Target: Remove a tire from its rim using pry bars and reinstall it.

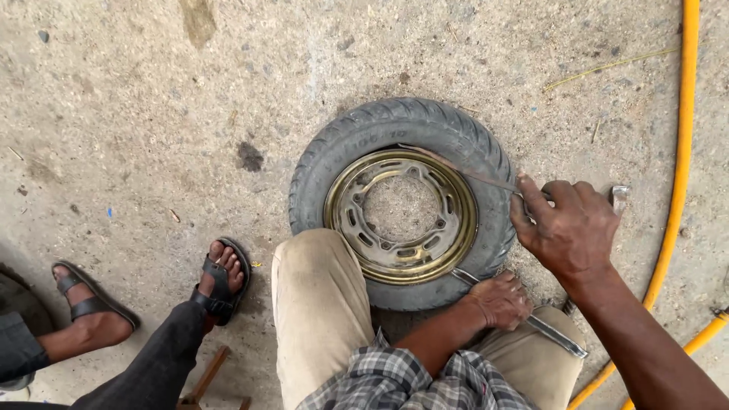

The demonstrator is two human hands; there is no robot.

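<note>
- On the gritty concrete floor (152,114): small black rubber tyre on gold steel rim (400,203), lying flat, pinned by knee.
- Right hand (566,228) clamps a rusty flat tyre lever (463,168) wedged at the bead.
- Left hand (500,300) grips a second steel lever (558,338).
- Bead looks mostly seated; prying barely begun.

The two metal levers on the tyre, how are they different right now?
The upper lever runs nearly level across the top of the tyre, gripped by the right hand; the lower lever slants down from the rim's lower edge, under the left hand. The upper one looks thin, rusty and brownish; the lower one looks broader and greyer. Both tips sit at the rim, between rim and tyre.
</note>
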